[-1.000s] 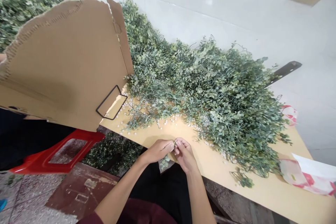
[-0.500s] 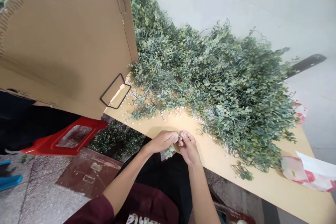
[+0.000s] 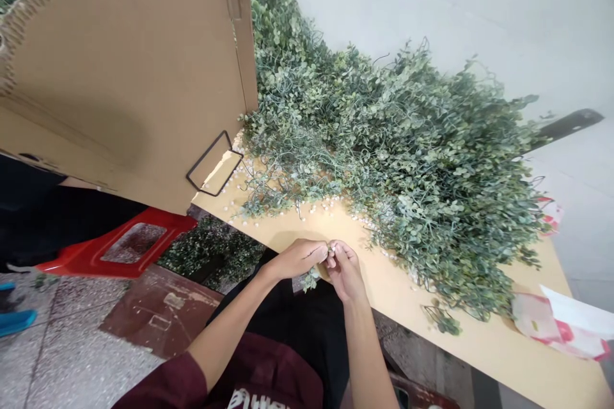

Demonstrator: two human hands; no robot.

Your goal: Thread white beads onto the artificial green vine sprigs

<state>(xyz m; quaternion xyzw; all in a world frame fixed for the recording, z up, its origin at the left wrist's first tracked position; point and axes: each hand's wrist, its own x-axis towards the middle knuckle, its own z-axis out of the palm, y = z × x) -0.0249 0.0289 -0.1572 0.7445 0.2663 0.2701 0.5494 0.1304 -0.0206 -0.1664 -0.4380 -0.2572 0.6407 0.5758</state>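
My left hand (image 3: 303, 257) is closed around a leafy artificial sprig (image 3: 311, 280), whose leaves hang out below the palm. Fingertips of my right hand (image 3: 345, 271) meet those of the left in a pinch. A tiny white bead (image 3: 332, 249) shows between the two hands at the tip of the sprig; its exact shape is partly hidden by the fingers. Just beyond the hands, many similar white beads (image 3: 327, 203) lie scattered over the tabletop (image 3: 288, 233). A large heap of green artificial foliage (image 3: 407, 160) covers much of the table behind them.
A big cardboard box (image 3: 139, 64) stands at the left, with a black wire frame (image 3: 215, 164) at its corner. At the right lie a red-and-white wrapper (image 3: 559, 326) and a loose sprig (image 3: 442, 318). A red stool (image 3: 119, 246) is on the floor at left.
The view has shifted slightly. Both hands stay together in nearly the same place, and the white bead between the fingertips shows more clearly now.
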